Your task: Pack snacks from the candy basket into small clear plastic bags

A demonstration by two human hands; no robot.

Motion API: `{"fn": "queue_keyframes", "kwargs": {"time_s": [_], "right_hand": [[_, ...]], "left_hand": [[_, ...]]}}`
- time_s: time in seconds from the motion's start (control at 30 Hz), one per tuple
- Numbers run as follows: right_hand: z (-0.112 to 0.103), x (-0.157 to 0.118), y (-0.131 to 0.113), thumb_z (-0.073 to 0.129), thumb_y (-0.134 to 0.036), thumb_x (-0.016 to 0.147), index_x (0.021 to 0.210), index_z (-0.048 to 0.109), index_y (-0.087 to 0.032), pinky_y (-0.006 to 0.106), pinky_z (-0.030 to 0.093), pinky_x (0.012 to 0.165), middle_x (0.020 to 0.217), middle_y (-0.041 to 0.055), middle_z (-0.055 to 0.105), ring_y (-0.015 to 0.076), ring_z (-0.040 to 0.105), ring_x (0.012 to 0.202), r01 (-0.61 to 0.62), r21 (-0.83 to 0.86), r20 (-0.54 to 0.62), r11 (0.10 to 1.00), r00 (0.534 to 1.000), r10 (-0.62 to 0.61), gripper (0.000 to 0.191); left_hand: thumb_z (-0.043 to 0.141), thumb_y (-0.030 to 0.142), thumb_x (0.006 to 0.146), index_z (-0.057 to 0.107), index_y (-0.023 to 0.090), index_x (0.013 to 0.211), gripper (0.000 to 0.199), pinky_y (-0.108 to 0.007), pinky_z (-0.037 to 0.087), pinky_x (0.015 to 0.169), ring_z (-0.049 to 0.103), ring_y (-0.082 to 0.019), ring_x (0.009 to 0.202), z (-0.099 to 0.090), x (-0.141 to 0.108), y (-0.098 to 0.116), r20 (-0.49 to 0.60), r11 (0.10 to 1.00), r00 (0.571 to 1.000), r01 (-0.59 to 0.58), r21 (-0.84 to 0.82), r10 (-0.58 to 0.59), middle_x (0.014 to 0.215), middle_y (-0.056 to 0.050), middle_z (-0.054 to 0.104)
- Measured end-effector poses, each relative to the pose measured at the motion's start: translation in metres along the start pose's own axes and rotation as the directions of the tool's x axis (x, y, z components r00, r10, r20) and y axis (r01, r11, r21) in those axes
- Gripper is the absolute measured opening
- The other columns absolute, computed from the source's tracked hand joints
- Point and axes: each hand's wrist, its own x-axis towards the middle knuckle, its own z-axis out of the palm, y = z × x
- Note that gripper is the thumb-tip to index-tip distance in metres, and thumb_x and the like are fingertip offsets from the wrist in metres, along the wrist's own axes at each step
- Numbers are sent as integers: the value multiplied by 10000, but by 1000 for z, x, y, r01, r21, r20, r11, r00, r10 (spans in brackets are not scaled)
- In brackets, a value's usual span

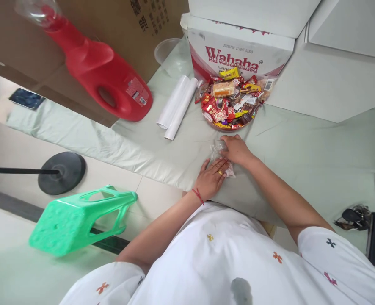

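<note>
A small clear plastic bag [215, 149] with something pinkish at its lower end lies on the pale green tablecloth. My left hand [211, 180], with a yellow ring and a red string bracelet, lies flat over the lower part of the bag, fingers spread. On the upper right edge of the bag rests my right hand [236, 150], its fingers bent over the plastic; what its fingertips hold is hard to make out. Just beyond both hands stands a round dish [230, 127] heaped with wrapped sweets and snacks [230, 101].
A Wahaha carton [238, 46] stands behind the dish. To the left are white rolls [177, 108], a clear bowl [171, 55] and a red jug [108, 80]. A green stool [70, 220] lies beyond the table's left edge. Keys [354, 217] sit far right.
</note>
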Motion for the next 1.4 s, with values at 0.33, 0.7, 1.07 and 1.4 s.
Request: {"fn": "queue_keyframes", "kwargs": {"time_s": [0.33,0.7,1.07,1.4], "right_hand": [[-8,-56,-7,576,-203,953,953,755,-195,432,505,955,1035,83,734,242,622,983,401,174,-46,900,916,-399,179],[23,-118,24,481,-249,1062,1566,496,-226,546,427,1214,1568,116,551,282,469,1471,500,-78,23,863,866,-500,505],[-12,-106,-4,591,-556,991,1408,588,-253,422,585,957,1171,96,755,247,718,1065,124,576,-135,808,989,-55,515],[-26,-179,14,733,-609,823,981,747,-217,305,514,594,805,26,733,180,633,656,-339,662,135,669,931,338,423]], "left_hand": [[630,340,953,673,178,1238,331,-474,489,1023,540,-287,1180,8,-1,-6,-359,985,920,118,-125,-156,1228,-158,587],[574,572,971,384,165,1587,762,-593,182,1279,408,-352,1522,-13,-12,-12,-8,992,994,-110,54,110,1582,-215,501],[471,567,1012,677,192,1048,429,-389,588,760,736,-248,776,-36,10,16,78,774,925,356,-524,-372,856,-79,762],[747,604,831,562,202,964,461,-258,541,584,714,-159,698,-11,11,41,518,155,757,612,-776,-398,855,-29,723]]}}
